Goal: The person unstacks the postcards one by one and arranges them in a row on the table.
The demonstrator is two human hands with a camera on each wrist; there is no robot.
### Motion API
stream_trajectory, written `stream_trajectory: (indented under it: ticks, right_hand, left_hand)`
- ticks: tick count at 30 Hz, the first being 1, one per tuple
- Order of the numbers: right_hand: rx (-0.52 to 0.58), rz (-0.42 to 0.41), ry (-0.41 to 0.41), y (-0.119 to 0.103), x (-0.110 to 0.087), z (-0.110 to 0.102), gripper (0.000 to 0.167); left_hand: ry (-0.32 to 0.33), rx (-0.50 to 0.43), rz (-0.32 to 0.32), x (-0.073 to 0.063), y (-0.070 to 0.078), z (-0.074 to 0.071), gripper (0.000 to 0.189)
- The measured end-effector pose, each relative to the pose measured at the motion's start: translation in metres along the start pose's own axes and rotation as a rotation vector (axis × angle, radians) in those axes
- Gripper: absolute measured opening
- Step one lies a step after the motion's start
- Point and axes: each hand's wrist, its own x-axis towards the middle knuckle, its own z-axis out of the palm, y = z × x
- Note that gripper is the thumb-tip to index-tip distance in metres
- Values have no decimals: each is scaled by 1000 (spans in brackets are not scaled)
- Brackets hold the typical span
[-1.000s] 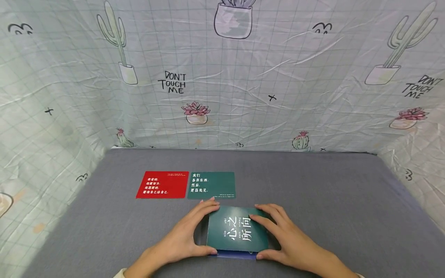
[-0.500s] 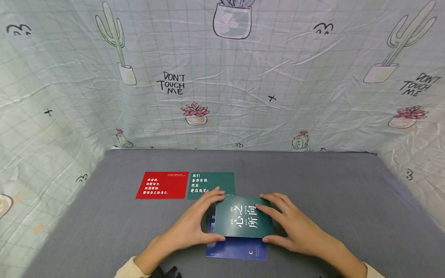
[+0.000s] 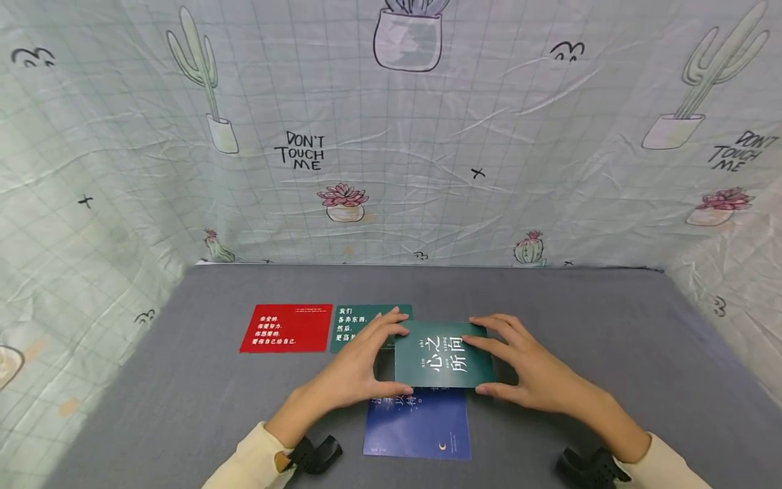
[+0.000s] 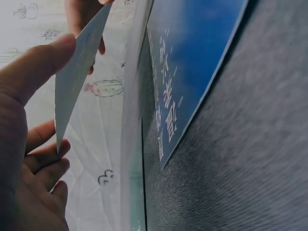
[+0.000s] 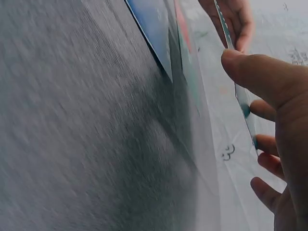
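Note:
A green card (image 3: 444,354) with large white characters is held level between both hands, raised off the table. The left hand (image 3: 360,363) grips its left end, thumb on the near edge and fingers on the far edge. At the other end the right hand (image 3: 531,367) holds it the same way, with one fingertip lying on the printed face. In the left wrist view the card (image 4: 79,72) shows as a thin sheet, well away from the tabletop. Below it a blue card (image 3: 418,431) lies on the table, its far part covered by the held card.
Farther back on the grey table (image 3: 153,380) lie a red card (image 3: 287,328) and another green card (image 3: 351,316), side by side; the left hand overlaps the second. Behind stands a cactus-print cloth (image 3: 415,136). Black wrist straps (image 3: 318,455) show on both forearms.
Both hands have lifted the green card off the blue card and carried it away from the body and slightly right. The blue card beneath has come into view.

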Motion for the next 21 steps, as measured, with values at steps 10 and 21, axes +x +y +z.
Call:
stream_trajectory:
  ticks: [10, 21]
  right_hand:
    - [-15, -23, 14, 25, 7, 0, 68]
    - [14, -49, 52, 56, 14, 4, 64]
  left_hand:
    - [-49, 84, -37, 24, -11, 3, 68]
    - [-82, 215, -39, 53, -24, 8, 62]
